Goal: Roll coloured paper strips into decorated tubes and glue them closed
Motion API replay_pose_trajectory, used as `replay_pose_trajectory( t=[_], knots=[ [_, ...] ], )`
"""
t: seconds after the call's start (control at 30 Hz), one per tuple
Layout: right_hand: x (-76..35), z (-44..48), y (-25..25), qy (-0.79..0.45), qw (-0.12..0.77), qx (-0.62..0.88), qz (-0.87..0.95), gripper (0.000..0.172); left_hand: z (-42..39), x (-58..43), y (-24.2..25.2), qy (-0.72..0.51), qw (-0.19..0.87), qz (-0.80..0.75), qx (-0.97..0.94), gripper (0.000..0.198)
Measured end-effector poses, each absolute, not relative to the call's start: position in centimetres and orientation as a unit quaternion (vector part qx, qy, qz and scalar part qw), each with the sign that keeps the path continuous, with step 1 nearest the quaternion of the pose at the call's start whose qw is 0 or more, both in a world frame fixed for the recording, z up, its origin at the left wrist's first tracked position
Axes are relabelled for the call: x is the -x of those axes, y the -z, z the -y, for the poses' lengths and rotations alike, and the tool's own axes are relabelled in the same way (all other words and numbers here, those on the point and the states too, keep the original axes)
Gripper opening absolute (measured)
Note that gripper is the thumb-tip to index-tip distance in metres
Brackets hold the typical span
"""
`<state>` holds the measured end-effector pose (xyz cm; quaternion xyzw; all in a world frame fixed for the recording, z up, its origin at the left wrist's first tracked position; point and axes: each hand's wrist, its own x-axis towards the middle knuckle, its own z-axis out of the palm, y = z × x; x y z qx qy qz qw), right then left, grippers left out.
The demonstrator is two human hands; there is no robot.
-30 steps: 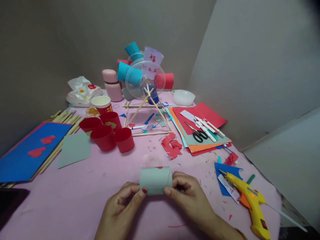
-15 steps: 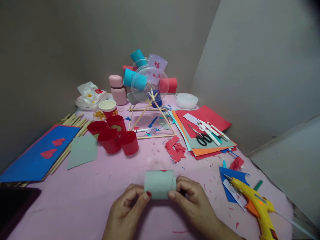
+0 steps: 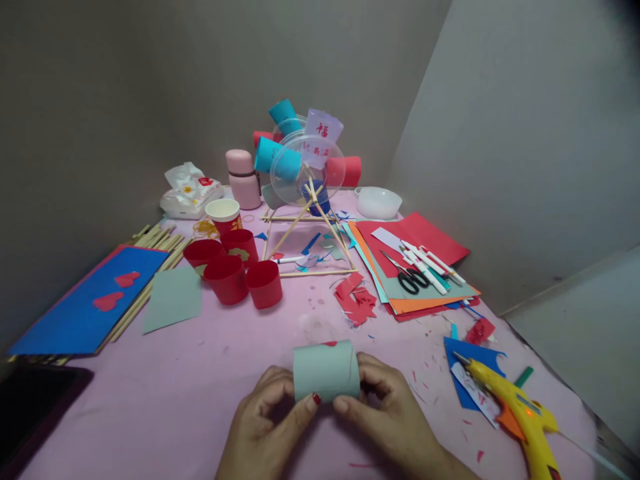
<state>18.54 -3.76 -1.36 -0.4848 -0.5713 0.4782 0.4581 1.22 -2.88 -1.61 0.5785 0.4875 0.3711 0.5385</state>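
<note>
A pale green paper tube (image 3: 326, 371) lies sideways between my two hands, near the front of the pink table. A bit of red shows on its top edge, and a thin line runs near its right end. My left hand (image 3: 273, 417) grips the tube's left end, thumb on the lower front. At the right end, my right hand (image 3: 387, 407) holds it with the thumb at the lower edge and the fingers partly hidden behind.
Red paper cups (image 3: 226, 280) and a stick frame (image 3: 311, 200) with a wheel of coloured cups stand ahead. Scissors (image 3: 413, 280) and pens rest on paper sheets at right, near a yellow glue gun (image 3: 525, 413). Blue paper (image 3: 90, 300) lies left.
The tube has tilted slightly, its right end higher, and my left thumb has slid right along its lower edge. The whole view has shifted slightly, with the objects now further right.
</note>
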Motion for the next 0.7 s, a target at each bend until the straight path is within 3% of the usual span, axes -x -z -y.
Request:
replay_pose_trajectory(
  t=[0.47, 0.57, 0.7],
  knots=[
    [-18.3, 4.1, 1.3, -0.453, 0.467, 0.471, 0.596, 0.023, 3.1, -1.2, 1.6, -0.37, 0.502, -0.491, -0.609, 0.019],
    [-18.5, 4.1, 1.3, -0.439, 0.464, 0.473, 0.606, 0.018, 3.1, -0.9, 1.7, -0.379, 0.443, -0.478, -0.657, 0.017],
    [-18.7, 4.0, 1.6, -0.364, 0.496, 0.461, 0.639, 0.014, 3.0, -0.2, 2.2, -0.444, 0.28, -0.384, -0.759, 0.025]
  ],
)
